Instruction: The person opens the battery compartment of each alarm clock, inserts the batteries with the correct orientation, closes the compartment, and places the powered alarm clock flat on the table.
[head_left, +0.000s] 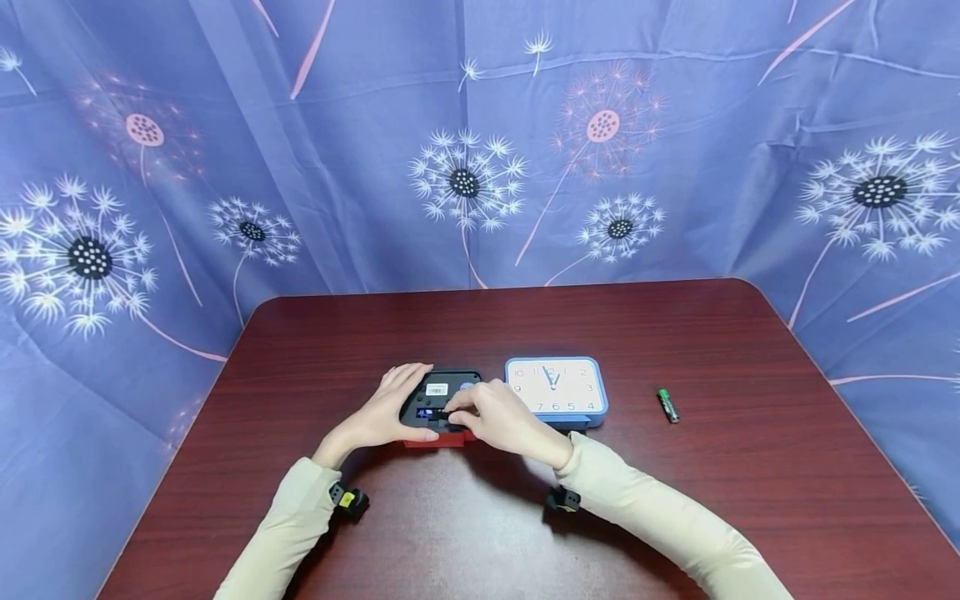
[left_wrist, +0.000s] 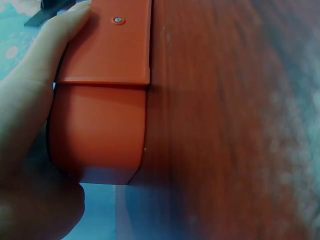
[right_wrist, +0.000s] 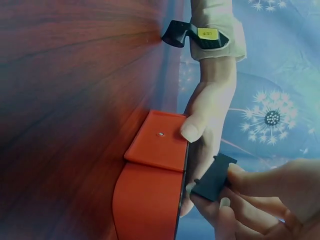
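Observation:
A red alarm clock (head_left: 435,440) lies face down, its black back (head_left: 457,377) turned up with a white label on it. My left hand (head_left: 381,417) holds its left side, thumb along the near edge and fingers at the far one. In the right wrist view my right hand (right_wrist: 265,195) pinches a small black battery cover (right_wrist: 215,177) between thumb and fingers, just above the clock's back. Something blue and shiny (head_left: 424,412) shows in the battery compartment, partly covered by the right hand in the head view.
Right of the red clock lies a blue clock (head_left: 555,387), its white face up, partly behind the right hand. A green battery (head_left: 667,406) lies farther right on the brown table (head_left: 750,483). A dandelion-patterned blue curtain (head_left: 360,167) hangs behind the table.

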